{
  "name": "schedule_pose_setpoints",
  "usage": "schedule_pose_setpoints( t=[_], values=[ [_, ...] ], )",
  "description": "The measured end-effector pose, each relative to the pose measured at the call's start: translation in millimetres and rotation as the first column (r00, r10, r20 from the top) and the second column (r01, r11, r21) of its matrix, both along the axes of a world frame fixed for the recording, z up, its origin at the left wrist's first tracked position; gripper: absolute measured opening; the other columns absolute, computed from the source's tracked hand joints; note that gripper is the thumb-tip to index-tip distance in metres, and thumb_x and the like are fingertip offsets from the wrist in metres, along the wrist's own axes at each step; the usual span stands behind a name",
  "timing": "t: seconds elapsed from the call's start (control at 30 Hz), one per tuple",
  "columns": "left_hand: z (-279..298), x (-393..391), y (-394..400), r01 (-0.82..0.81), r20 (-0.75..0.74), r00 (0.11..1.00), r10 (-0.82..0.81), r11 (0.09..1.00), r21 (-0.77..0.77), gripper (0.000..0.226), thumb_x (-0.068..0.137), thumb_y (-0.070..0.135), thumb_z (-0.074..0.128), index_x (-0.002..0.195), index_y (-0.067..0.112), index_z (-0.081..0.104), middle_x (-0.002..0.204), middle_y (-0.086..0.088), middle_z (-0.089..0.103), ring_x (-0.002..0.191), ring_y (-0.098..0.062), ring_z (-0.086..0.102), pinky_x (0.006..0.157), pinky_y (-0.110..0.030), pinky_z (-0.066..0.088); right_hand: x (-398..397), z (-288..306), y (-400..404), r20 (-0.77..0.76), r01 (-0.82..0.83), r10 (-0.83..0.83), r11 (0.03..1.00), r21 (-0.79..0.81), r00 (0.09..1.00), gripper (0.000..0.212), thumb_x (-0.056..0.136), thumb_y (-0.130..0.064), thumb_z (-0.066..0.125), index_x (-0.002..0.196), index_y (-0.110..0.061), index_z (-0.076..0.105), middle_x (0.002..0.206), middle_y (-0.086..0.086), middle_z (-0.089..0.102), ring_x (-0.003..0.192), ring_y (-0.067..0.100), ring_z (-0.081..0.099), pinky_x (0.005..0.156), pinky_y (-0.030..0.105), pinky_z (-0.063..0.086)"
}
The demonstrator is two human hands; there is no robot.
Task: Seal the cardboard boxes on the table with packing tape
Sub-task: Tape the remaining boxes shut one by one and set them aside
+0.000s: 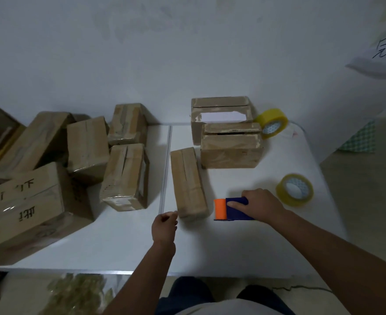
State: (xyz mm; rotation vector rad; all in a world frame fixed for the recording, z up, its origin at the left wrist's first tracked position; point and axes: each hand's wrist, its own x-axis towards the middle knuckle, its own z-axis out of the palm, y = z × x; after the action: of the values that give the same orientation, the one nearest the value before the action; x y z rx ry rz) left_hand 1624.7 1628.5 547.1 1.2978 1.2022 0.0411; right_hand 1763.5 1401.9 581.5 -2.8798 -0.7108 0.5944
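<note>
Two hands: right [259,204] grips tape dispenser [231,209], left [164,226] beside box [188,184].

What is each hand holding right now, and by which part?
The right hand grips the tape dispenser over its blue body. The left hand looks pinched, perhaps on tape; too unclear to tell.
</note>
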Motion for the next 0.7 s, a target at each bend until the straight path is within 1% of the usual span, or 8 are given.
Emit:
schedule_pose_setpoints(
  t=[0.1,0.17,0.27,0.33,0.43,0.57,0.63,0.7],
  values=[
    [-6,0,-2,-0.052,-0.008,0.999,0.052,0.999,-0.001,0.009,0.094,0.016,0.065,0.087,0.014,0.061,0.092,-0.005,0.064,0.094,-0.024,0.062,0.094,-0.039,0.051,2,3,6,0.029,-0.026,0.028,0.999,-0.041,0.999,0.062,0.087,-0.072,0.041,0.091,-0.014,0.063,0.087,0.004,0.067,0.072,0.017,0.053,0.069,0.027,0.035],
    [-11,0,-2,-0.079,-0.007,0.997,0.079,0.997,-0.005,0.008,0.094,0.016,0.065,0.087,0.014,0.061,0.093,-0.006,0.064,0.093,-0.024,0.061,0.092,-0.038,0.050,4,4,10,0.036,-0.040,0.043,0.997,-0.071,0.998,0.059,0.088,-0.072,0.040,0.089,-0.016,0.060,0.086,0.003,0.064,0.071,0.016,0.049,0.071,0.027,0.033],
    [-18,-1,-3,-0.086,-0.016,0.996,0.086,0.996,-0.004,0.007,0.095,0.017,0.065,0.094,0.012,0.061,0.094,-0.006,0.064,0.093,-0.024,0.061,0.090,-0.037,0.049,7,5,15,0.023,-0.059,0.062,0.992,-0.110,0.998,0.055,0.088,-0.073,0.038,0.084,-0.019,0.051,0.078,-0.001,0.054,0.071,0.017,0.047,0.075,0.029,0.034],
    [-22,-1,-4,-0.091,-0.027,0.995,0.091,0.996,-0.004,0.011,0.095,0.018,0.065,0.100,0.009,0.062,0.097,-0.008,0.064,0.093,-0.023,0.061,0.091,-0.037,0.050,10,4,19,0.009,-0.071,0.073,0.989,-0.128,0.997,0.055,0.088,-0.073,0.037,0.083,-0.020,0.049,0.078,-0.002,0.052,0.072,0.017,0.048,0.079,0.031,0.036],
    [-28,-3,-2,-0.110,-0.038,0.993,0.110,0.994,-0.014,0.016,0.094,0.019,0.065,0.104,0.006,0.064,0.100,-0.011,0.066,0.091,-0.022,0.061,0.090,-0.036,0.050,14,2,25,0.009,-0.096,0.099,0.984,-0.147,0.995,0.057,0.088,-0.074,0.036,0.083,-0.019,0.049,0.077,-0.002,0.052,0.072,0.017,0.048,0.080,0.030,0.036],
    [-31,-5,-7,-0.017,-0.017,1.000,0.017,1.000,-0.017,0.031,0.088,0.030,0.074,0.105,0.007,0.061,0.099,-0.010,0.064,0.088,-0.019,0.057,0.078,-0.029,0.046,16,-1,31,-0.014,-0.122,0.122,0.976,-0.178,0.992,0.058,0.089,-0.073,0.035,0.084,-0.018,0.051,0.082,0.001,0.057,0.075,0.018,0.051,0.087,0.031,0.040],
    [-30,-4,-9,0.029,-0.023,0.999,-0.029,0.999,-0.020,0.035,0.085,0.031,0.077,0.105,0.010,0.056,0.097,-0.004,0.060,0.092,-0.018,0.055,0.079,-0.029,0.041,15,-2,33,-0.027,-0.124,0.121,0.974,-0.191,0.992,0.061,0.090,-0.072,0.035,0.092,-0.016,0.058,0.090,0.004,0.064,0.083,0.020,0.058,0.088,0.031,0.040],
    [-27,-3,-3,0.053,-0.038,0.998,-0.052,0.999,0.010,0.034,0.085,0.028,0.077,0.106,0.012,0.054,0.096,0.000,0.058,0.094,-0.018,0.054,0.082,-0.031,0.040,11,-5,36,-0.044,-0.118,0.112,0.974,-0.192,0.993,0.064,0.090,-0.071,0.035,0.100,-0.014,0.062,0.096,0.004,0.067,0.087,0.020,0.061,0.085,0.030,0.041]
  ],
)
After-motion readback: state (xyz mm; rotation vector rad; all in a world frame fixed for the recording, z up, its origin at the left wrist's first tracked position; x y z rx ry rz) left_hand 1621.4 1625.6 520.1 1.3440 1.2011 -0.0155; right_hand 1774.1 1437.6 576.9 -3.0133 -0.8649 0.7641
